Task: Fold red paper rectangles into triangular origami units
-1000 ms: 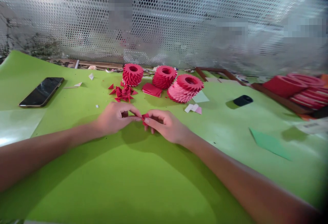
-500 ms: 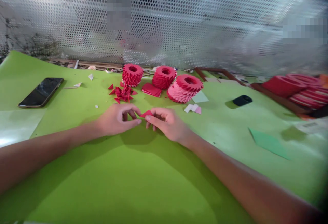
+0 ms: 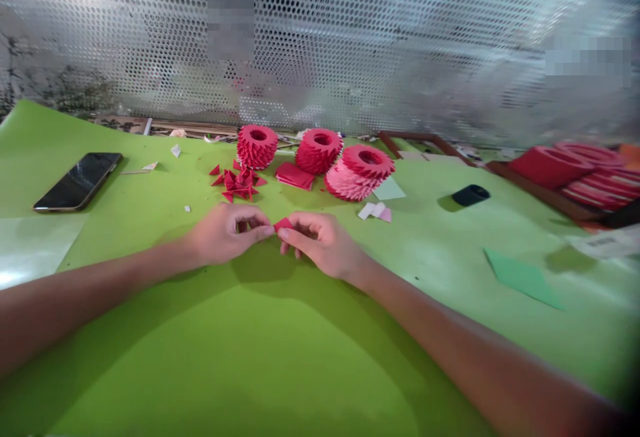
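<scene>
A small red folded paper piece (image 3: 284, 224) is pinched between my two hands above the green table surface (image 3: 260, 357). My left hand (image 3: 235, 231) grips its left tip between thumb and forefinger. On its right side, my right hand (image 3: 323, 240) holds it with thumb and fingers. Just beyond my left hand lies a pile of red folded paper triangles (image 3: 239, 183). Behind the hands sits a stack of red paper (image 3: 295, 175). Rings built from folded paper stand past it: a red one (image 3: 257, 148), another red one (image 3: 319, 152), and a pink and red one (image 3: 357, 173).
A phone (image 3: 79, 182) lies at the left. White and pink paper scraps (image 3: 375, 211), a dark cylinder (image 3: 471, 195) and a green paper sheet (image 3: 523, 279) are on the right. A tray (image 3: 540, 193) with red pieces stands far right. A perforated metal sheet (image 3: 320, 43) rises behind.
My left thumb and forefinger have closed on the left tip of the red paper piece; before, they were apart. My right hand has shifted slightly left.
</scene>
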{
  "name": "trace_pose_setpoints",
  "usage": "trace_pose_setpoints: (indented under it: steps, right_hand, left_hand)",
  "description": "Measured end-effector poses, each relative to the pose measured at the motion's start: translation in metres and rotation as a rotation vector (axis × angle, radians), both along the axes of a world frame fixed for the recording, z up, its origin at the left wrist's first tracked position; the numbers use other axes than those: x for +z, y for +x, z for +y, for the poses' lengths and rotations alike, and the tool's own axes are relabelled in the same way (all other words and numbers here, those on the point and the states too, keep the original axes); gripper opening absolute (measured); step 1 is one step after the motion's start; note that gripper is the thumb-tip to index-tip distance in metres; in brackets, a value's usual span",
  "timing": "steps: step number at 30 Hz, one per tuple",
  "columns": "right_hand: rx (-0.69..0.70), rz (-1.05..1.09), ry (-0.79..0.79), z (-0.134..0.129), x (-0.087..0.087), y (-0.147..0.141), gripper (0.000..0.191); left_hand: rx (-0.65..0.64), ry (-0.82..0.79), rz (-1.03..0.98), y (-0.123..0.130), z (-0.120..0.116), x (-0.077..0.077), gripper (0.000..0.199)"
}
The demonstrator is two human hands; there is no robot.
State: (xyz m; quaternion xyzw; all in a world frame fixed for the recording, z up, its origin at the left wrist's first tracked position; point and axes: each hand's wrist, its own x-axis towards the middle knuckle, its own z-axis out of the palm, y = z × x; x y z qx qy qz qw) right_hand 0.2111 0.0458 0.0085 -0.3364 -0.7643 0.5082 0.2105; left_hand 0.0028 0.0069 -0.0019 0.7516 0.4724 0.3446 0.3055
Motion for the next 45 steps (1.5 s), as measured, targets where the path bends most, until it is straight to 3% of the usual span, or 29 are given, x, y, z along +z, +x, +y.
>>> trace_pose_setpoints:
  steps: [7,11,18,23,28,45]
  right_hand:
    - [0.062,0.004,-0.088,0.003,-0.004,0.000,0.028]
    - [0.024,-0.044,-0.022,0.003,-0.002,0.001,0.030]
    - [0.054,-0.072,0.046,0.000,-0.004,-0.001,0.028]
    - [-0.054,0.009,0.288,-0.003,0.001,0.000,0.025]
    - [0.017,-0.007,0.567,0.001,-0.002,0.004,0.009]
    - [0.036,0.148,0.838,0.009,-0.006,0.005,0.009]
  left_hand:
    - [-0.015,-0.016,0.107,0.001,0.000,0.002,0.030]
    - [0.018,-0.052,0.107,0.001,0.000,0.003,0.033]
    - [-0.052,-0.088,0.079,0.001,0.002,0.002,0.034]
    - [-0.018,-0.119,0.069,-0.002,0.003,0.000,0.042]
    - [-0.034,-0.169,-0.014,-0.004,0.003,0.002,0.041]
    - [-0.093,-0.305,-0.101,-0.006,0.005,0.005,0.040]
